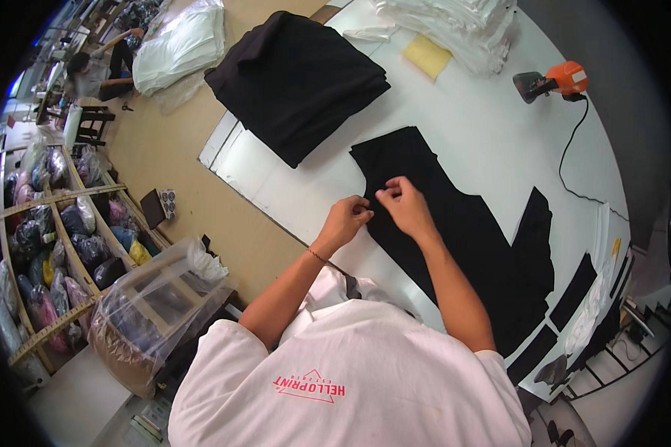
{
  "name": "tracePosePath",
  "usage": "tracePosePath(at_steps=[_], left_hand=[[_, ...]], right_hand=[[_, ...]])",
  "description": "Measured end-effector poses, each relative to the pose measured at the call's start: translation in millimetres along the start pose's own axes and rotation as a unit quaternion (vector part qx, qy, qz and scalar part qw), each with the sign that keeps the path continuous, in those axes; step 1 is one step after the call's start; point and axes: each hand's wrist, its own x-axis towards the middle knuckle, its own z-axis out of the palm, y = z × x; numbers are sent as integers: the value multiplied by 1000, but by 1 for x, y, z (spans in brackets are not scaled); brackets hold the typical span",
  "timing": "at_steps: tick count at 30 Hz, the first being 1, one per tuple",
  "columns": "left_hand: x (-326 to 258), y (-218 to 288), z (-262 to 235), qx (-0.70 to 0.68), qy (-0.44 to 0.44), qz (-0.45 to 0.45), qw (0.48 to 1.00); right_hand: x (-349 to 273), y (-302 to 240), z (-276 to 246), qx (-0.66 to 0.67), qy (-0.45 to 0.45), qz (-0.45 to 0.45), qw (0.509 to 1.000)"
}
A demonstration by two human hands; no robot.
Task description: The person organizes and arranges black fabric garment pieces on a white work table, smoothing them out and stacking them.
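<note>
A stack of black cut fabric panels (425,201), shaped like a garment pattern, lies on the white table (306,201) before me. At its left edge my left hand (346,220) has its fingertips pressed together on the black fabric. Just right of it, over the panels, my right hand (405,205) is closed with thumb and forefinger drawn in; whatever they pinch is too small to make out. Farther off rests a large folded pile of black fabric (298,82). A separate black piece (534,231) sits at the right of the panels.
An orange corded tool (566,78) stands at the far right, its black cable (566,153) trailing along the edge. Clear plastic bags (455,30) and a yellow pad (427,56) lie at the back. Black strips (572,290) lie right. Wooden shelving (67,253) holds bagged goods; a person (89,74) sits far left.
</note>
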Motion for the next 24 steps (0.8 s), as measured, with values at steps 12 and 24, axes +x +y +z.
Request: tracePosePath(at_steps=[12, 24], left_hand=[[-14, -13, 25, -171, -16, -8, 985], [66, -1, 2, 114, 270, 171, 941]], right_hand=[[-37, 32, -16, 344, -55, 156, 924], [-109, 121, -67, -103, 243, 119, 957]])
